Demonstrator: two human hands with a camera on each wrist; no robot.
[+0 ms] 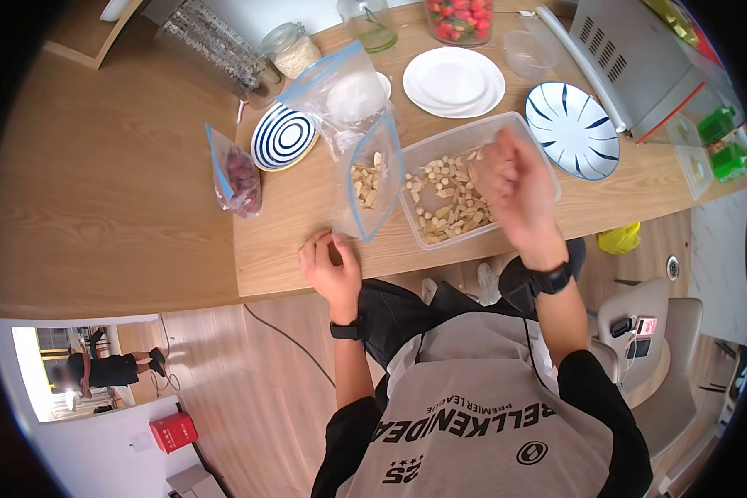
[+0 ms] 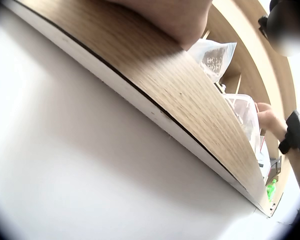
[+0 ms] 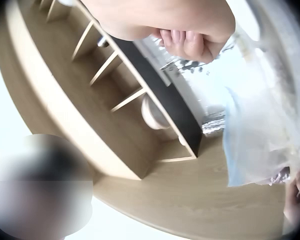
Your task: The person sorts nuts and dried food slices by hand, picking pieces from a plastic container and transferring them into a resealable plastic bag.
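Left hand (image 1: 332, 278) loosely curled at light wooden table (image 1: 282, 249) edge, just beside clear blue-zip plastic bag (image 1: 388, 178) part-filled with pale chopped pieces (image 1: 367, 187); right hand (image 1: 517, 191) curled above clear rectangular plastic tub (image 1: 430, 199) of similar pieces, can't tell if pinching any; white round plates (image 1: 452, 80) beyond

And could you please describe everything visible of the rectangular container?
The container is open-topped and clear, apparently plastic, with rounded corners. It sits upright on the wooden table, its floor partly strewn with pale, chunky pieces. The right hand is over its right part; contact is unclear. A zip bag is beside its left end.
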